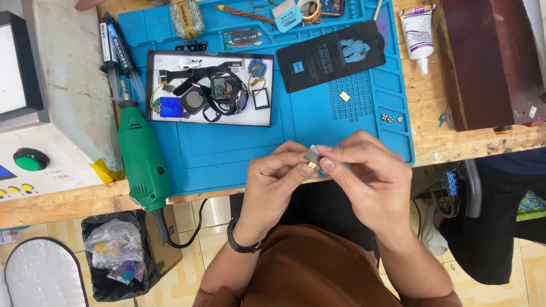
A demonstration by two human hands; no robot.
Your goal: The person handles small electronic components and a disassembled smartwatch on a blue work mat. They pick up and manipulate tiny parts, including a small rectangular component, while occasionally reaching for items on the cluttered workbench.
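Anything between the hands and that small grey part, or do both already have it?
Nothing visible in the way. The left hand and right hand both pinch the small grey part directly with bare fingertips, above the near edge of the blue mat. Its underside is hidden by the fingers.

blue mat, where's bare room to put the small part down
Free: the blue silicone work mat in front of the white parts tray, between the green rotary tool and left hand; also below the black card. Crowded: the tray and the mat's far edge.
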